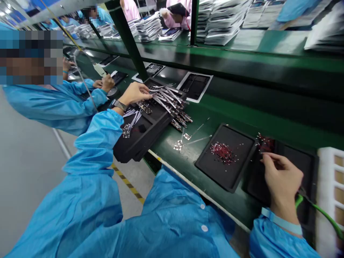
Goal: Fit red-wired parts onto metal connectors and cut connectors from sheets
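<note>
- My left hand (135, 94) lies at 11 o'clock in the head view, its fingers together and draped over metal-ended flex strips (166, 98); I cannot tell whether they grip any strip;
- those strips fill a black foam tray (129, 150), which sits on the green workbench (204, 118), with a watch on my left wrist (119, 105) just beside the tray;
- more strips with dark connector ends (182, 120) lie on the bench at the tray's 4 o'clock edge, and small silver pieces (178, 145) lie just below them;
- my right hand (282, 179) is at 4 o'clock, its fingertips (264, 156) close together at red specks (266, 143) on a second black tray (292, 150); I cannot tell if they hold anything;
- a green cable (322, 213) runs out from under that hand, and a white plastic rack (329, 186) stands at its far side;
- a red-flecked pile (223, 152) lies on a nearer black tray (228, 182), between my hands;
- a co-worker's hand (107, 83) works at 10 o'clock with a white-handled corded tool (100, 70);
- the step in hand looks, I judge, like fine work at the red specks; that calls for a small, steady pinch.
</note>
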### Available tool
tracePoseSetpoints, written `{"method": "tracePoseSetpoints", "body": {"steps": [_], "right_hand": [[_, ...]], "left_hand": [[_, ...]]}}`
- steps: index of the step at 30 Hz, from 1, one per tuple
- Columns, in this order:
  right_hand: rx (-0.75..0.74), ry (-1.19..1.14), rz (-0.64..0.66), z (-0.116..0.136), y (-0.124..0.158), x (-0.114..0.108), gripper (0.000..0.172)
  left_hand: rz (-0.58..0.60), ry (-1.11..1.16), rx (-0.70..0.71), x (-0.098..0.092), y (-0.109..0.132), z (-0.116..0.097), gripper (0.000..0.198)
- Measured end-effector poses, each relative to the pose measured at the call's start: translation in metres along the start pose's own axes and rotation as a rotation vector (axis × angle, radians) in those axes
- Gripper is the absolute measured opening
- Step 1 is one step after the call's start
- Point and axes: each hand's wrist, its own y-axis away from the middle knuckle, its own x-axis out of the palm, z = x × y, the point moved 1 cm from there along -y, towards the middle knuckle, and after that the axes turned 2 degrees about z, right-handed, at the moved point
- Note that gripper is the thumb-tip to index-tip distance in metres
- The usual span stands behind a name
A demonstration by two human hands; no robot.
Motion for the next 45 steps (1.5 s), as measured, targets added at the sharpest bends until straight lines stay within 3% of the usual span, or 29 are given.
{"method": "tracePoseSetpoints", "body": {"steps": [7, 13, 18, 22, 25, 29, 33, 37, 41, 43, 45], "right_hand": [[-0.007, -0.007, 0.011, 0.004, 0.001, -0.001, 0.035], [-0.017, -0.005, 0.0, 0.005, 0.002, -0.001, 0.035], [-0.038, -0.001, -0.014, 0.003, 0.002, -0.004, 0.03], [-0.044, 0.005, -0.043, 0.004, 0.001, -0.005, 0.025], [-0.069, 0.015, -0.025, 0.006, 0.0, -0.002, 0.022], [-0.102, -0.001, 0.038, 0.022, 0.005, 0.003, 0.02], [-0.176, 0.03, 0.204, 0.069, 0.018, 0.0, 0.021], [-0.438, 0.123, 0.494, 0.137, 0.025, 0.012, 0.024], [-0.66, 0.21, 0.881, 0.191, 0.028, 0.073, 0.019], [-0.578, 0.189, 1.098, 0.206, 0.035, 0.118, 0.014], [-0.319, 0.049, 1.267, 0.216, 0.048, 0.162, 0.012]], "left_hand": [[-0.036, -0.065, 0.022, -0.009, 0.001, -0.01, 0.033], [-0.022, -0.119, 0.055, -0.002, 0.006, -0.012, 0.032], [-0.034, -0.38, 0.076, 0.009, 0.051, -0.047, 0.033], [0.123, -0.623, 0.079, 0.036, 0.106, -0.078, 0.047], [0.136, -0.73, 0.101, 0.058, 0.125, -0.08, 0.041], [0.08, -0.619, 0.257, 0.069, 0.117, -0.065, 0.024], [-0.005, -0.422, 0.335, 0.052, 0.1, -0.056, 0.018], [-0.065, -0.28, 0.318, 0.024, 0.085, -0.059, 0.018], [-0.069, -0.306, 0.321, 0.02, 0.079, -0.061, 0.016], [-0.041, -0.35, 0.332, 0.033, 0.083, -0.06, 0.013], [0.011, -0.402, 0.35, 0.051, 0.09, -0.058, 0.012]]}}
